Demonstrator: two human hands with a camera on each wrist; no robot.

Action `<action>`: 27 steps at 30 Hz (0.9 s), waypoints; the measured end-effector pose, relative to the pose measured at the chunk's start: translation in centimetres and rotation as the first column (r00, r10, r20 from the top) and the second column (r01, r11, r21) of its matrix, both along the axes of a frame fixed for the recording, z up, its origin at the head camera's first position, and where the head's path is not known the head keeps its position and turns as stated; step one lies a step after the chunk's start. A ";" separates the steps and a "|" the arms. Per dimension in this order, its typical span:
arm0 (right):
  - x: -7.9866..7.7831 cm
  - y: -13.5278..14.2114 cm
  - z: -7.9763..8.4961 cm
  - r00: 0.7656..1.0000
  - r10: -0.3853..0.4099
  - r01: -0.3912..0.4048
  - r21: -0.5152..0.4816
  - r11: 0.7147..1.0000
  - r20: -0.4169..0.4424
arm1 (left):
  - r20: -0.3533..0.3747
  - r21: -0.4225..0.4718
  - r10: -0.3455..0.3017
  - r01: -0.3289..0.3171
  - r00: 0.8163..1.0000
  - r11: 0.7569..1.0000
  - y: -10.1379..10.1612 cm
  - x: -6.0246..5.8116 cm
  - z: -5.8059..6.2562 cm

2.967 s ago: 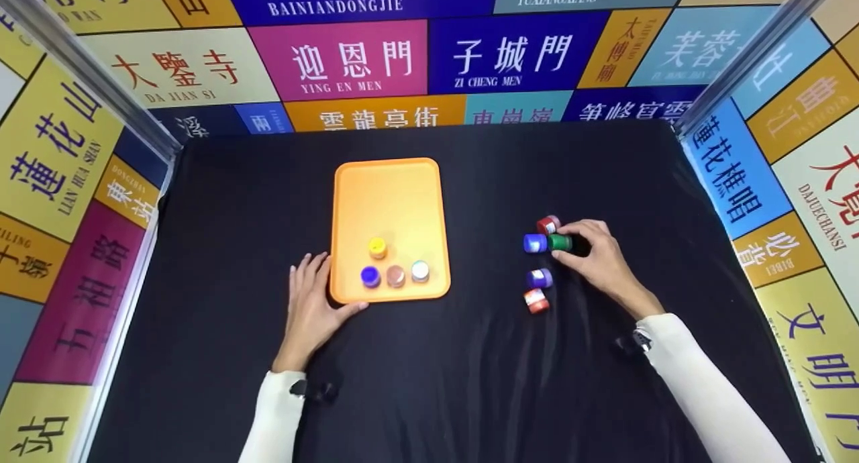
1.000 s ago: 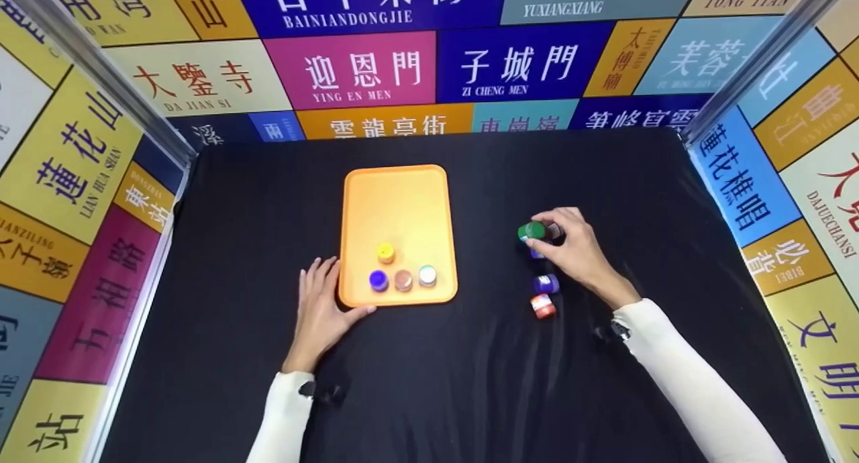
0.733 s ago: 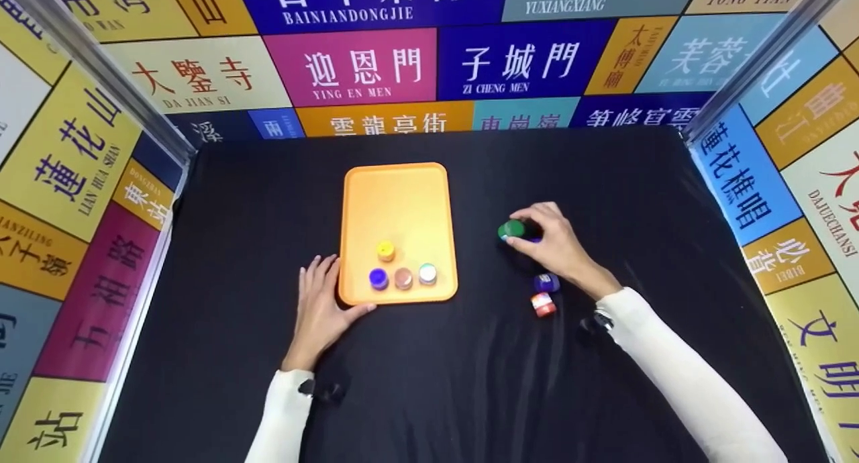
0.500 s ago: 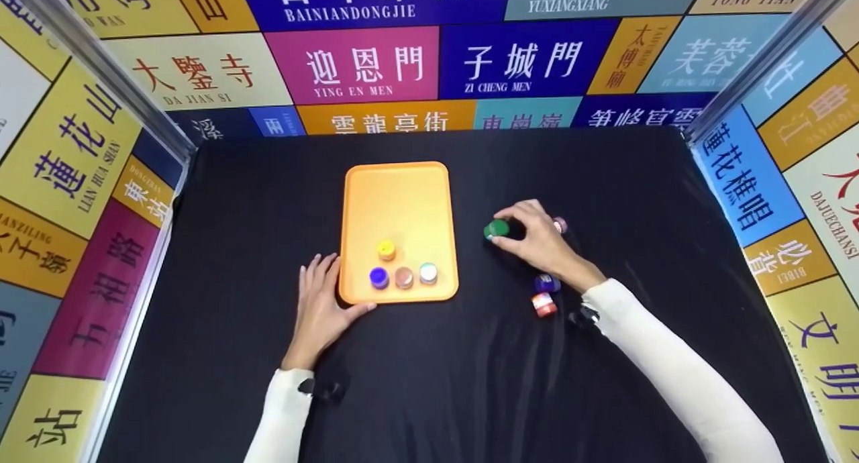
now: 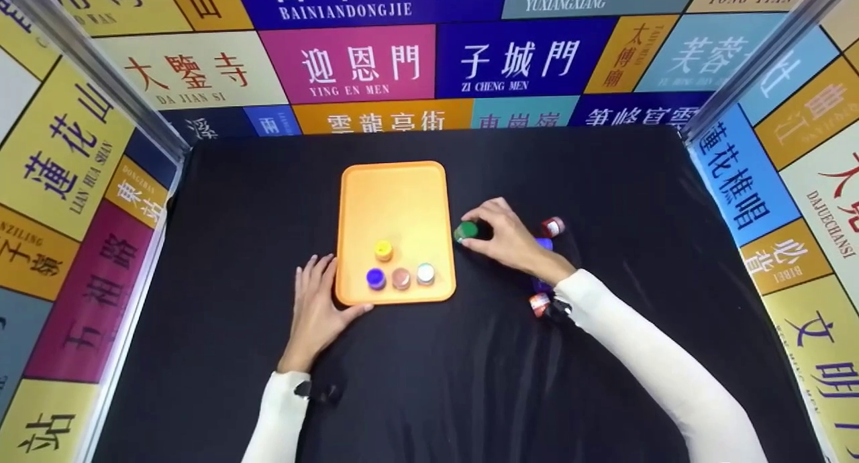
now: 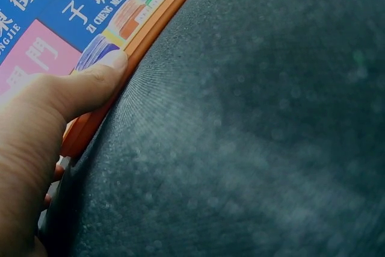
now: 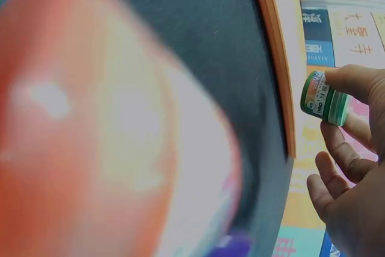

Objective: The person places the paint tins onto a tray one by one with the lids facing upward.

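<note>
Green filled the pinch of the right hand (image 5: 503, 238), whose thumb and fingers were clamped on a small jar (image 5: 466, 232) at nine o'clock from the palm, its axis roughly upright. Farther toward nine came the orange tray (image 5: 396, 201), its long axis running twelve to six; the jar was just beside its three o'clock rim, whether overlapping I could not tell. At the tray's seven o'clock corner the left hand (image 5: 315, 319) had its thumb on the rim, fingers straight and apart from the thumb. Toward six sat a yellow jar (image 5: 383, 250), a purple jar (image 5: 375, 278), a brown jar (image 5: 400, 278) and a whitish jar (image 5: 425, 274).
</note>
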State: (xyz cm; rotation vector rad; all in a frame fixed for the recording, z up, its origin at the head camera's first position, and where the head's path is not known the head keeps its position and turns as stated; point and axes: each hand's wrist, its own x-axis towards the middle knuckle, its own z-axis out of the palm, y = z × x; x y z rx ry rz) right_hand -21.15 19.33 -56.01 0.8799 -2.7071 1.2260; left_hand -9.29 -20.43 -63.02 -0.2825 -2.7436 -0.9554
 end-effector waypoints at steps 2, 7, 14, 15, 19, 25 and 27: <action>-0.1 -0.7 0.1 1.000 0.018 -0.018 0.010 1.000 -0.008 | 0.003 0.001 0.001 -0.001 1.000 1.000 0.0 0.1 0.0; -0.4 -2.3 0.3 0.998 0.057 -0.056 0.046 0.997 -0.022 | 0.002 0.002 0.001 -0.001 1.000 1.000 0.0 0.1 0.0; -0.6 -4.5 0.3 0.995 0.104 -0.103 0.085 0.991 -0.004 | 0.004 0.006 0.001 -0.001 1.000 1.000 0.0 0.2 0.1; -0.6 -4.7 0.3 0.994 0.109 -0.109 0.092 0.990 -0.001 | 0.006 0.004 0.001 -0.001 1.000 1.000 0.0 0.2 0.1; -0.6 -5.9 0.2 0.991 0.131 -0.132 0.105 0.986 0.017 | 0.006 -0.003 0.001 -0.001 1.000 1.000 0.0 0.2 0.1; -0.7 -7.0 -0.3 0.988 0.150 -0.153 0.124 0.980 0.034 | -0.007 -0.007 -0.006 0.006 1.000 1.000 0.0 0.1 0.1; -0.7 -7.3 -0.6 0.987 0.156 -0.161 0.133 0.978 0.048 | -0.007 -0.009 -0.008 0.008 1.000 1.000 -0.1 0.1 0.1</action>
